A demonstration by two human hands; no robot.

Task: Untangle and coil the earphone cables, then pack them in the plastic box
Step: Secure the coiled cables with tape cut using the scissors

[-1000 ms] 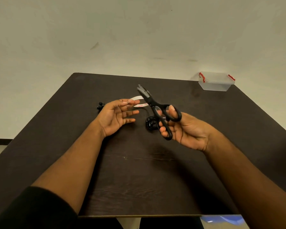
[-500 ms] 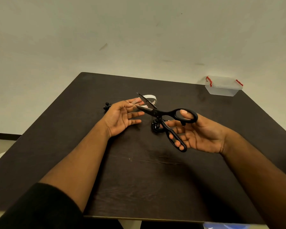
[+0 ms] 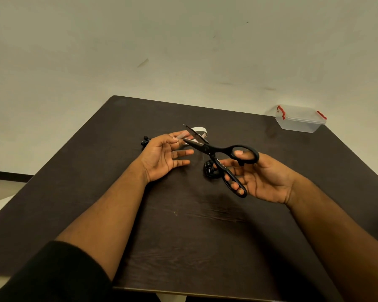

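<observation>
Scissors (image 3: 214, 149) spread wide in right hand (image 3: 262, 177), blades around tape strip (image 3: 182, 135) pinched by left hand (image 3: 162, 155) fingers. Risk: nicked fingertip. Coiled earphones (image 3: 210, 170) mid-desk; plastic box (image 3: 300, 118) far right.

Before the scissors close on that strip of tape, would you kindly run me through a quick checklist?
1. Scissors blades open: ok.
2. Right hand has thumb and fingers through the handle loops: ok.
3. Left hand pinches the tape strip: ok.
4. Strip lies between the blades: ok.
5. Left fingertips clear of the blades: cannot tell.
6. Coiled earphones on the table, apart from the blades: ok.
</observation>
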